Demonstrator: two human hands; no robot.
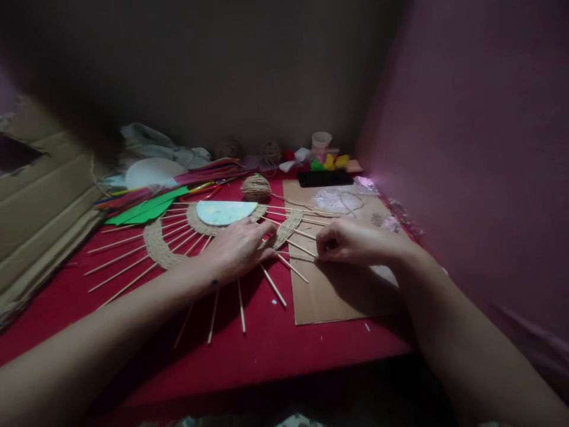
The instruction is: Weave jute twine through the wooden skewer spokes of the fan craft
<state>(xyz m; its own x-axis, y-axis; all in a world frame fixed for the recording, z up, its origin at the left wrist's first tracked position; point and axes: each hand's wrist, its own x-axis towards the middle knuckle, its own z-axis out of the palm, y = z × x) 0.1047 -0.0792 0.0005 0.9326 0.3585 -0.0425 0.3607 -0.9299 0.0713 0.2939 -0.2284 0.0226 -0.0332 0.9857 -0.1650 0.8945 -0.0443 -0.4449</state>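
A half-round weaving of thin wooden sticks fans out across the red table, with bands of jute twine [155, 244] laced through the sticks. At its centre lies a pale blue half-disc [226, 212]. My left hand [237, 248] rests over the weaving, thumb and forefinger closed on the twine band near its right end. To the right, my right hand [355, 240] is closed in a pinch, with a strand of twine running from the band to its fingers. The fingertips are partly hidden. Behind the weaving sits a ball of twine [256, 188], its strand trailing right.
Under my right hand lies a cardboard sheet [320, 302] with crumpled clear plastic [333, 200]. A black phone [325, 178] and a paper cup [320, 142] stand behind it. Green sheets [146, 207] and scissors [213, 191] lie at the left back. Torn cardboard [48, 219] stands left; a wall bounds the right.
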